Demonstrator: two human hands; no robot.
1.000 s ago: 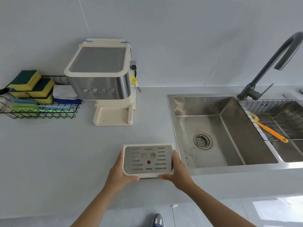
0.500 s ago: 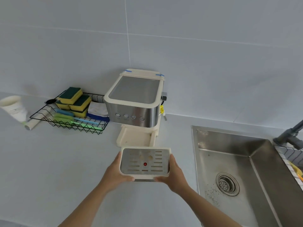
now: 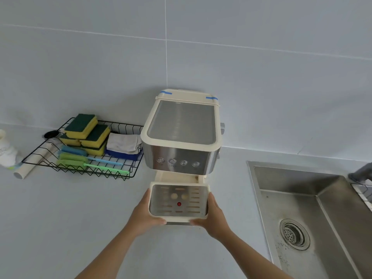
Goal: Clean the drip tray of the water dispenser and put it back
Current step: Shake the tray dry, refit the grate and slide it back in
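Note:
The drip tray (image 3: 178,202) is a cream plastic box with a slotted metal grille and a red dot in its middle. My left hand (image 3: 146,215) grips its left side and my right hand (image 3: 213,216) grips its right side, thumbs on the front rim. The tray's far edge sits right at the cream base (image 3: 177,177) of the water dispenser (image 3: 181,133), a cream and steel machine with a row of round buttons. Whether the tray touches the base I cannot tell.
A black wire rack (image 3: 80,166) left of the dispenser holds yellow-green sponges (image 3: 88,133), folded cloths (image 3: 123,146) and long brushes (image 3: 88,160). A white bottle (image 3: 6,152) stands at the far left. A steel sink (image 3: 314,218) with a drain lies on the right.
Both hands have carried the tray away from the sink's edge, left and forward up to the dispenser's base. The view has swung left and closer to the machine.

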